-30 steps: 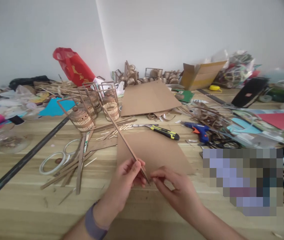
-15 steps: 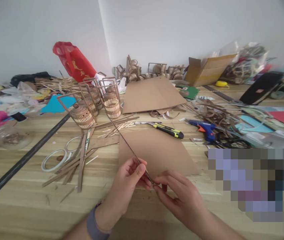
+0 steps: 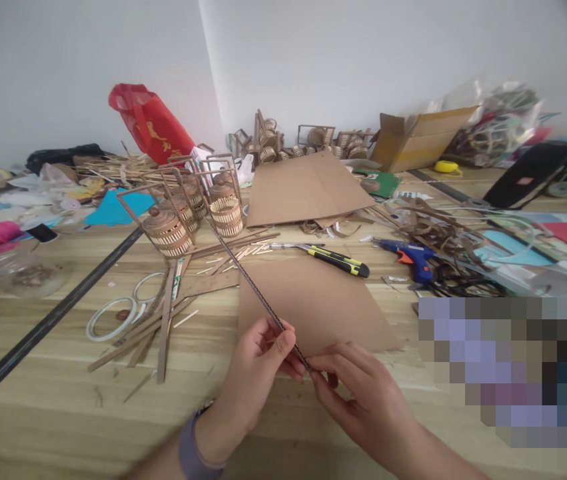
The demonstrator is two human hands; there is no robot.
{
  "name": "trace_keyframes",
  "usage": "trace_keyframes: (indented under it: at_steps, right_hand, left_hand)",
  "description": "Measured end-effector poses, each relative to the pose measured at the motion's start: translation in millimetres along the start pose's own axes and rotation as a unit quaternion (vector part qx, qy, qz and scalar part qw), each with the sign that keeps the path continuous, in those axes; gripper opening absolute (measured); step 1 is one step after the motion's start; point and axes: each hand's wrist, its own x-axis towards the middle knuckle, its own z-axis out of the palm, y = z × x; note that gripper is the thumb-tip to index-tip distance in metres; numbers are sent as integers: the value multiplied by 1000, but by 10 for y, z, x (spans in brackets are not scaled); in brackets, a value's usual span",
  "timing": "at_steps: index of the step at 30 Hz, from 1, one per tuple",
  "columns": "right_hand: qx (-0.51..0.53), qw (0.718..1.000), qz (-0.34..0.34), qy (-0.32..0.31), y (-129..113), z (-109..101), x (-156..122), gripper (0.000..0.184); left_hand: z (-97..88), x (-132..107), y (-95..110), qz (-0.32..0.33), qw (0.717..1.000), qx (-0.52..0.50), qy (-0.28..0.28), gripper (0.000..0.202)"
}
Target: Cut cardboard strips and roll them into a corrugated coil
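Note:
A long, thin strip of corrugated cardboard (image 3: 249, 281) runs from my fingers up and left toward a small slatted basket (image 3: 226, 217). My left hand (image 3: 263, 363) pinches it between thumb and fingers. At the strip's near end, my right hand (image 3: 363, 390) grips it with thumb and index finger. Both hands are over the near edge of a flat cardboard sheet (image 3: 338, 307). A black and yellow utility knife (image 3: 340, 260) lies across that sheet's far edge.
Small lidded baskets with handles (image 3: 168, 230) stand to the left, near rolls of white tape (image 3: 110, 320) and brown strips (image 3: 163, 333). A blue glue gun (image 3: 416, 260) lies right. Behind are a larger cardboard sheet (image 3: 308, 187) and an open box (image 3: 423, 137).
The strip has turned slightly in my fingers, so more of its wavy edge shows. Both hands keep their hold, and the view has shifted a little.

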Motion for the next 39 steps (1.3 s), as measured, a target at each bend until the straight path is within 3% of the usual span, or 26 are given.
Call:
trace_keyframes:
  at_steps: [22, 39]
  right_hand:
    - [3, 999, -53, -8, -15, -30, 41, 16]
    - [18, 1000, -13, -21, -33, -11, 32, 21]
  left_hand:
    - [-10, 2, -61, 19, 999, 29, -8, 46]
    - [4, -18, -53, 14, 998, 52, -16, 49]
